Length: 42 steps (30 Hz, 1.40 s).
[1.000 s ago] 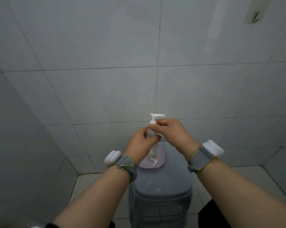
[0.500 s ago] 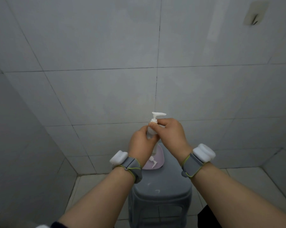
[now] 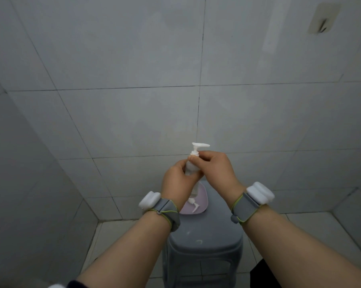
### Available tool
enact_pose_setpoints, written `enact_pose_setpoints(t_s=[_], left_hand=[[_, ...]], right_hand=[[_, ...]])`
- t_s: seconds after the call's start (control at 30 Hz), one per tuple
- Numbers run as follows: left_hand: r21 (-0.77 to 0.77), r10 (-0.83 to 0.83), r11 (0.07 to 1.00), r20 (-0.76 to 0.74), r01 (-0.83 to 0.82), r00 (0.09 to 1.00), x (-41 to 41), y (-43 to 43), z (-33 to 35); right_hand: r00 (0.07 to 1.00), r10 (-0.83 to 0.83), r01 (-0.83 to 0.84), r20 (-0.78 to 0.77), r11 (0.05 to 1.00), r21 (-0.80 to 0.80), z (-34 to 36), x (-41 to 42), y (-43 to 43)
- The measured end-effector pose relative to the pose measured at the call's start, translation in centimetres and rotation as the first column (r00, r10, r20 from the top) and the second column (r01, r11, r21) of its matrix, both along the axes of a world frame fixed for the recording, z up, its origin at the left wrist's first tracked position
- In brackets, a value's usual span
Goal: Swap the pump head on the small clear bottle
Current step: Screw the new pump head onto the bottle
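Above grey stool: my left hand wraps clear bottle; right hand pinches pump head collar. Spare pump on pink dish; tiled walls.

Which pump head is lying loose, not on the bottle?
The pump head lying in the pink dish on the stool; the other pump head tops the held bottle.

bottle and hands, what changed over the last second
Little changed. The small clear bottle and both hands sit slightly higher in view than a second ago. The left hand still wraps the body and the right hand still pinches the collar under the white pump head, its nozzle still pointing right. The spare pump stays on the pink dish on the grey stool.
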<state>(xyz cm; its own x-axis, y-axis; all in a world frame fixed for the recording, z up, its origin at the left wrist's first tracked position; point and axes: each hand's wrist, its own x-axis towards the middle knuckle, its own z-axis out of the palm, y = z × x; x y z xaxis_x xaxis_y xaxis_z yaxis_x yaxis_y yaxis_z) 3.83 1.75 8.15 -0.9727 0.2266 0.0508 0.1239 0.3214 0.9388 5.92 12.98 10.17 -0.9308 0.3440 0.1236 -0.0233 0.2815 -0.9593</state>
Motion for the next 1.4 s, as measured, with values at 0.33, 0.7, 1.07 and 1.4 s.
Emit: enact_pose_setpoints(t_s=[0.33, 0.7, 1.07, 1.4], left_hand=[[0.224, -0.307, 0.941, 0.255, 0.253, 0.917, -0.2, -1.9, 0.5], [0.226, -0.324, 0.938, 0.306, 0.263, 0.895, -0.5, -1.5, -0.2], [0.243, -0.357, 0.926, 0.309, 0.290, 0.881, -0.7, 0.9, -2.1], [-0.113, -0.189, 0.966, 0.298, 0.232, 0.935, -2.1, 4.5, -5.9]], right_hand=[[0.992, 0.079, -0.043, 0.099, 0.945, -0.325, -0.1, 0.1, 2.5], [0.976, 0.178, -0.098, 0.129, 0.878, -0.469, -0.2, 0.1, 4.2], [0.939, 0.179, -0.136, 0.294, 0.978, -0.160, -0.4, 0.1, 6.6], [0.956, 0.065, -0.023, 0.288, 0.989, -0.147, -5.0, -0.7, 7.9]])
